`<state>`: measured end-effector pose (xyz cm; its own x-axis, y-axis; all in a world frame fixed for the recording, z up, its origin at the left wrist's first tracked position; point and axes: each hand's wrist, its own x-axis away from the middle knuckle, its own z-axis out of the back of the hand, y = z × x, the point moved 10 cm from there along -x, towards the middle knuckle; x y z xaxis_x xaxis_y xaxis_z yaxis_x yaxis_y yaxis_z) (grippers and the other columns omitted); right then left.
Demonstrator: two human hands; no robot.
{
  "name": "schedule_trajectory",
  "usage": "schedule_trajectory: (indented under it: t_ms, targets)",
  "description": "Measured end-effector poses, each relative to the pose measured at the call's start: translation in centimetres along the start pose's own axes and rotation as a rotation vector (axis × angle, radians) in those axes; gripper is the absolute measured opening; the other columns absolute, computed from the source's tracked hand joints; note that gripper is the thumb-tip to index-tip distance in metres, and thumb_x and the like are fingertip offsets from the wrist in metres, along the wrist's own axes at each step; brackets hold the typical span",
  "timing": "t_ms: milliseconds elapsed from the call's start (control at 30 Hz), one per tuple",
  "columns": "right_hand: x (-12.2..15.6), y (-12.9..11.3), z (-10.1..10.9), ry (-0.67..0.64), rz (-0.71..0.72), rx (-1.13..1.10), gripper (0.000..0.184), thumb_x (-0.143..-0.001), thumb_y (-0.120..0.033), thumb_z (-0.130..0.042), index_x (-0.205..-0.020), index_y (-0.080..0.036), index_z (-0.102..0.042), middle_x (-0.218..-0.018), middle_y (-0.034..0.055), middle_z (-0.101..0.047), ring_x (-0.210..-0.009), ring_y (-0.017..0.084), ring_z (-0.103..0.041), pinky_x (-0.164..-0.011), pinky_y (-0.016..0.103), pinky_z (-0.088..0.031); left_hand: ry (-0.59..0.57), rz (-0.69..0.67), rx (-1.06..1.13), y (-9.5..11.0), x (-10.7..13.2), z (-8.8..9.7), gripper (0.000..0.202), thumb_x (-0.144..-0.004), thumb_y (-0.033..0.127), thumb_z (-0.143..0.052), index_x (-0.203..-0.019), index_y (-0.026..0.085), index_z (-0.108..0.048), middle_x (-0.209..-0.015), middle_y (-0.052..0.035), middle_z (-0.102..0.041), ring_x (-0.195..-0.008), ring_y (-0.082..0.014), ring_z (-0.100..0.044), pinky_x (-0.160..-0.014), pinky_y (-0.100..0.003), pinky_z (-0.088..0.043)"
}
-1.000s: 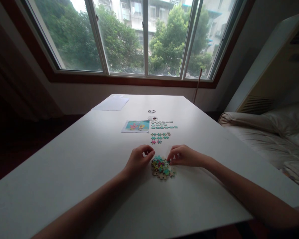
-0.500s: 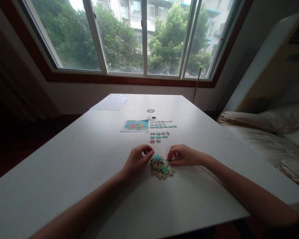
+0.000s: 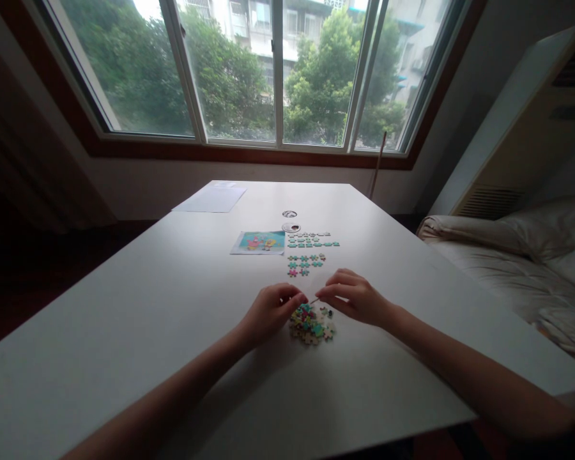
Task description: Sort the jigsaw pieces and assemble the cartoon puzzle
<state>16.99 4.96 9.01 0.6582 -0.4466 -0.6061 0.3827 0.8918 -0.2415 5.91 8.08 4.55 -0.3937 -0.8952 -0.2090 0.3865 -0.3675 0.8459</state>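
Observation:
A loose heap of jigsaw puzzle pieces (image 3: pixel 311 329) lies on the white table in front of me. Over its far right side, my right hand (image 3: pixel 357 296) pinches a puzzle piece (image 3: pixel 315 300), seen nearly edge-on, between thumb and fingers. My left hand (image 3: pixel 274 310) hovers at the heap's left side, thumb and forefinger closed together; whether a piece is between them is hidden. Beyond the hands, sorted puzzle pieces (image 3: pixel 305 264) lie in short rows, with more rows of pieces (image 3: pixel 313 244) farther back. Left of these rows lies a colourful picture sheet (image 3: pixel 259 242).
Two small round items (image 3: pixel 291 227) lie behind the rows on the white table (image 3: pixel 172 300). Sheets of paper (image 3: pixel 209 199) rest at the table's far left corner. A cream sofa (image 3: pixel 498 255) stands to the right, and a window fills the wall ahead.
My right hand has lifted from the heap's right side and shifted slightly away from me, with a piece now visible in its fingertips. My left hand has moved slightly right, toward it.

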Motion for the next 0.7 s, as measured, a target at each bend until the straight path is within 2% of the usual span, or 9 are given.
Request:
schedule_trajectory:
  t_ms: [133,233,400,467,600,700]
  targets:
    - [0.1,-1.9,0.7,0.078,0.122,0.145,0.014,-0.085,-0.022,-0.052,-0.092,-0.021,-0.065,-0.075,0.0035,-0.062,-0.069,0.013,-0.051,-0.066,0.028,-0.04,-0.117,0.043,0.154,0.6,0.3,-1.4,0.036,-0.082,0.041,-0.046,-0.072,0.014,-0.068,-0.057,-0.0006,-0.058,-0.052,-0.0111,-0.048,-0.05,-0.022,-0.037]
    - [0.3,-2.4,0.9,0.099,0.164,0.198,0.016,-0.086,-0.023,-0.051,-0.093,-0.022,-0.065,-0.075,0.0031,-0.062,-0.07,0.013,-0.05,-0.066,0.028,-0.039,-0.184,0.112,0.289,0.1,0.7,-2.5,0.035,-0.079,0.043,-0.052,-0.07,0.013,-0.067,-0.054,0.0008,-0.053,-0.048,-0.0086,-0.042,-0.045,-0.02,-0.033]
    - [0.3,-2.4,1.0,0.12,0.164,0.215,0.015,-0.084,-0.022,-0.054,-0.094,-0.025,-0.065,-0.076,0.0019,-0.063,-0.071,0.013,-0.05,-0.067,0.028,-0.039,-0.178,0.208,0.41,-1.2,0.8,-3.0,0.034,-0.075,0.044,-0.056,-0.069,0.012,-0.065,-0.05,0.003,-0.045,-0.045,-0.007,-0.036,-0.044,-0.02,-0.03]
    - [0.2,-1.8,1.2,0.162,0.084,0.175,0.014,-0.084,-0.022,-0.055,-0.094,-0.023,-0.064,-0.077,0.0024,-0.063,-0.072,0.013,-0.052,-0.068,0.028,-0.04,-0.132,0.192,0.381,-1.4,0.6,-2.4,0.034,-0.075,0.044,-0.056,-0.07,0.012,-0.064,-0.05,0.0027,-0.046,-0.045,-0.0073,-0.037,-0.044,-0.02,-0.031]
    - [0.4,1.6,1.2,0.263,-0.289,-0.05,0.013,-0.083,-0.022,-0.053,-0.09,-0.019,-0.063,-0.077,0.0039,-0.063,-0.069,0.012,-0.054,-0.062,0.025,-0.043,0.033,0.118,0.275,-1.2,0.1,-0.5,0.031,-0.075,0.042,-0.058,-0.072,0.013,-0.065,-0.06,-0.0005,-0.056,-0.055,-0.0107,-0.047,-0.052,-0.022,-0.037]
    - [0.7,3.1,-0.3,0.2,-0.484,-0.174,0.012,-0.081,-0.025,-0.055,-0.081,-0.017,-0.065,-0.068,0.0017,-0.061,-0.06,0.011,-0.051,-0.054,0.023,-0.04,0.151,0.061,0.176,-1.0,0.2,0.8,0.028,-0.076,0.04,-0.058,-0.074,0.013,-0.065,-0.069,-0.0033,-0.062,-0.064,-0.0138,-0.051,-0.06,-0.024,-0.04]
